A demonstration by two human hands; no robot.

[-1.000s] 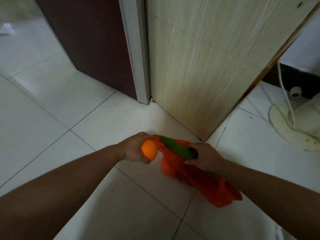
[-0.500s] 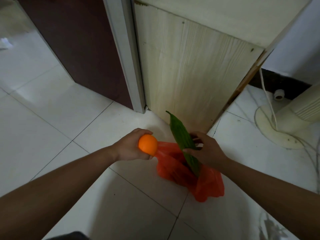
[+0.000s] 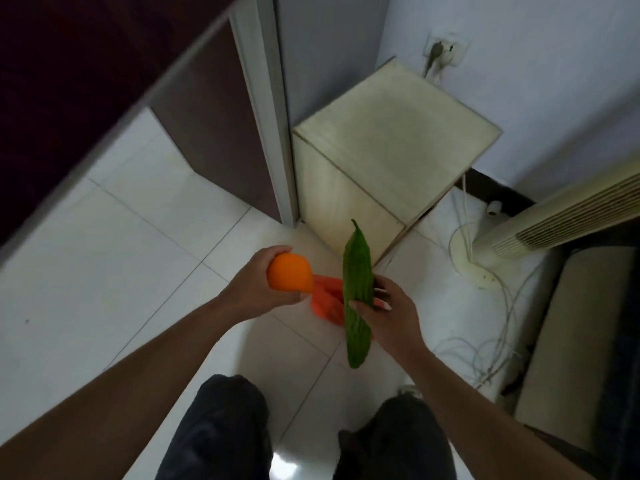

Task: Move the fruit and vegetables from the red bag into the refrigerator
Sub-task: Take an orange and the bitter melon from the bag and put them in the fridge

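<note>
My left hand (image 3: 258,291) grips an orange (image 3: 289,277) at mid-frame, held above the floor. My right hand (image 3: 388,311) holds a long green bitter gourd (image 3: 356,289) around its middle, its pointed tip up. Below and between both hands the red bag (image 3: 325,299) lies crumpled on the white tiled floor, partly hidden by the gourd and my hands. A dark brown refrigerator door (image 3: 214,133) with a pale edge strip stands at the upper left; I cannot see inside it.
A pale wooden box cabinet (image 3: 391,147) stands in the corner beside the door. A tower fan (image 3: 554,216) on a round base, with loose cables (image 3: 485,344), is at the right. A wall socket (image 3: 446,51) is above. My legs (image 3: 221,427) are at the bottom.
I have stood up, so the view rose away from the floor. Both hands lifted the orange and the gourd clear of the red bag, which stays on the tiles.
</note>
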